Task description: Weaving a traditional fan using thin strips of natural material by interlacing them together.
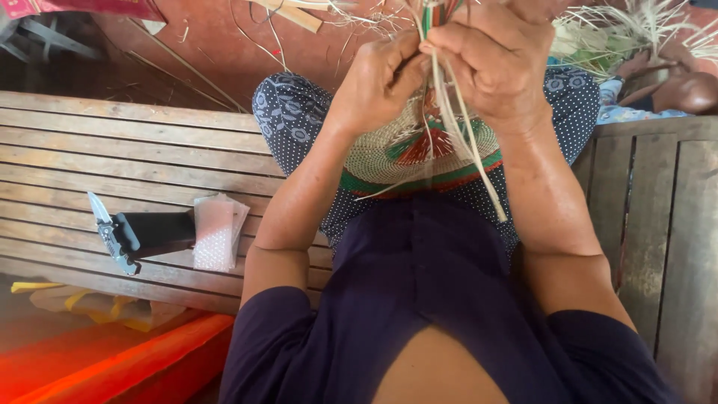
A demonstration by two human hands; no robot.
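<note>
A round woven piece [389,153] with tan, green and red rings rests on my lap, between my knees in dotted dark fabric. Pale straw strands [458,131] rise from it and hang down toward my right thigh. My left hand [378,82] pinches the strands from the left at the top of the weave. My right hand [493,63] grips the same bundle from the right, fingers curled over it. Both hands meet just above the woven disc.
A slatted wooden bench [112,150] runs along my left, with a folding knife [112,236] and a pale plastic packet [215,233] lying on it. An orange mat [112,359] lies below. Loose straw [636,30] is piled at upper right beside another person's arm [684,82].
</note>
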